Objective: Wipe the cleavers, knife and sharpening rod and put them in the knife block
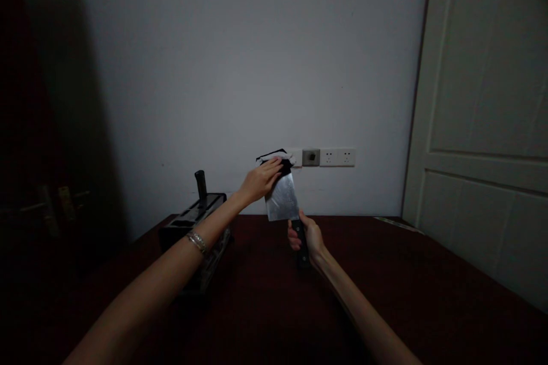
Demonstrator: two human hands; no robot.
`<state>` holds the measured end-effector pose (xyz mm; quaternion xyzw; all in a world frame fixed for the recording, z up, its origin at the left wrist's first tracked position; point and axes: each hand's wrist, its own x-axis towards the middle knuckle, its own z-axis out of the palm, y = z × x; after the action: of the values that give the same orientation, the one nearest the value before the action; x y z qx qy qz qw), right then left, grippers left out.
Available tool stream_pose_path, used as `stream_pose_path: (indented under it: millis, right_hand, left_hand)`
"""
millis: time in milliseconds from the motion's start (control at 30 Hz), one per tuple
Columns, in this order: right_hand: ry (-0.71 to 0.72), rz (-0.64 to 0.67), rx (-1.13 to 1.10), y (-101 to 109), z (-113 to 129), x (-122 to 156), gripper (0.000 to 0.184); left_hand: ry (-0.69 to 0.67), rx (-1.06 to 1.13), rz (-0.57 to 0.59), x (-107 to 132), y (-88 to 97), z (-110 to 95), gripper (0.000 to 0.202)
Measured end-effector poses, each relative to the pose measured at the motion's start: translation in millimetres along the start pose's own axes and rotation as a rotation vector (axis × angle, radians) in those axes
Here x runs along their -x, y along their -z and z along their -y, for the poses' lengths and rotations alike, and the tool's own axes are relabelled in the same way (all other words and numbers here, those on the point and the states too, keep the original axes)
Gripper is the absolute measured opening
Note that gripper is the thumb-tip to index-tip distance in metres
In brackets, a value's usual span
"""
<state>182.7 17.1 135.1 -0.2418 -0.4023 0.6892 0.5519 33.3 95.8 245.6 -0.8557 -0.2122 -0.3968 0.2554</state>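
In the head view, the right hand (313, 238) was clenched around the black handle (302, 251) of one cleaver (282, 199), whose blade rose just beyond those fingers. The left hand (260, 179) grasped one black-and-white cloth (286, 170) over the blade's far end; left of its fingers stood one dark block (188, 218) with one upright handle (201, 185), and right of them two white sockets (329, 157) and one metallic wall plate (310, 157).

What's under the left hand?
The left hand lies over a black-and-white cloth on the cleaver blade, whose lower part shows bare. The blade's far end is covered and cannot be seen.
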Motion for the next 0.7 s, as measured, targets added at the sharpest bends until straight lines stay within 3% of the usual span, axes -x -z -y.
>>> stream_pose_path:
  millis: [167, 267, 467, 567, 700]
  right_hand:
    - [-0.024, -0.026, 0.028, 5, -1, -4, 0.043]
    - [-0.038, -0.046, 0.049, 8, 3, -5, 0.041]
    - [0.017, -0.075, 0.145, 10, 16, -4, 0.007]
    - [0.041, -0.084, 0.176, 9, 22, -2, 0.018]
    - [0.11, -0.117, 0.294, 3, 29, 5, 0.018]
  left_hand:
    - [0.066, -0.021, 0.031, -11, -6.5, 3, 0.03]
    - [0.191, -0.041, -0.009, -13, -8.2, 3, 0.028]
    - [0.649, -0.046, -0.321, 0, -4.1, 1, 0.034]
    - [0.82, -0.017, -0.49, 18, -1.1, 0, 0.036]
    - [0.963, 0.109, -0.631, 45, -3.3, -2, 0.033]
